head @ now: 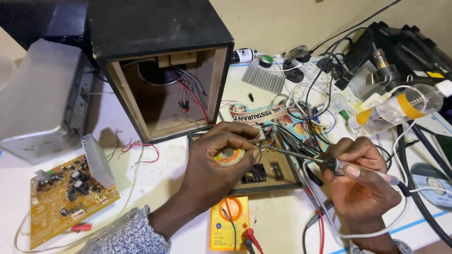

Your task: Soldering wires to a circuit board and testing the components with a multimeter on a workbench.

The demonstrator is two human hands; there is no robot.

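Left hand point(221, 157) clamps solder spool point(229, 156); right hand point(360, 181) grips soldering iron point(301, 155), tip just beside left fingertips.

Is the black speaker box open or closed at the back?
Open. The black speaker box has no panel on the side facing the camera: bare wooden walls, the driver's rear and loose red and black wires show inside.

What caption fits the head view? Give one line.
Left hand holds a solder spool while right hand aims a soldering iron.
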